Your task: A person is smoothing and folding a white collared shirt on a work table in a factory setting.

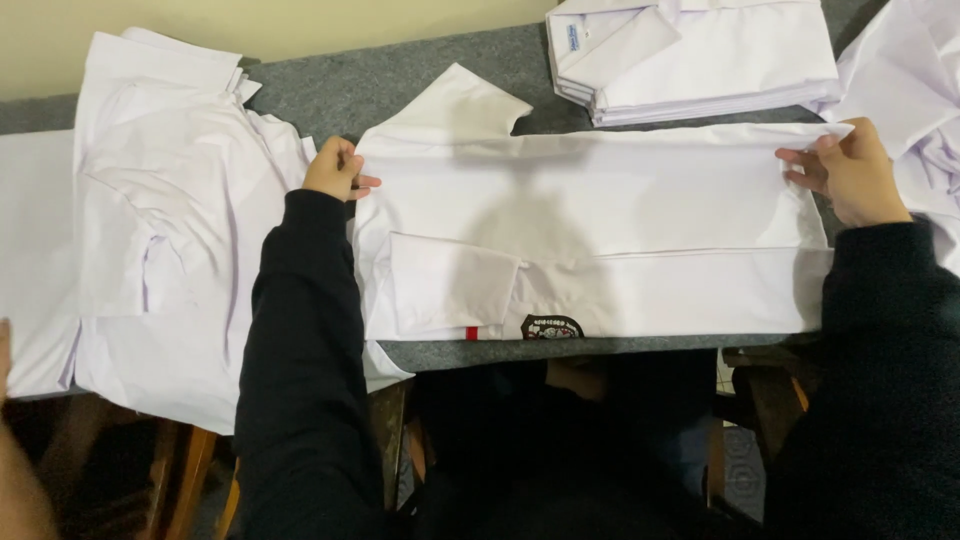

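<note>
My left hand (336, 168) pinches the collar-end edge of the white shirt (600, 235) at about nine o'clock of the garment, fingers curled shut on the cloth; my right hand (850, 172) grips the far hem corner at about three o'clock, thumb on top, fingers tucked under the fold. The shirt lies stretched lengthways between them across the grey table (400, 85), its long sides already turned in to make a narrow band, a sleeve laid flat at seven o'clock and a dark badge (551, 327) on the near edge at six. I judge I am mid-fold, squaring the band; the next move calls for keeping both ends taut and level so the edges stay aligned. At one o'clock sits a stack of folded shirts (690, 60); to my left, at nine, a loose pile of unfolded white shirts (170, 220); more crumpled white cloth (920, 110) lies at three.
</note>
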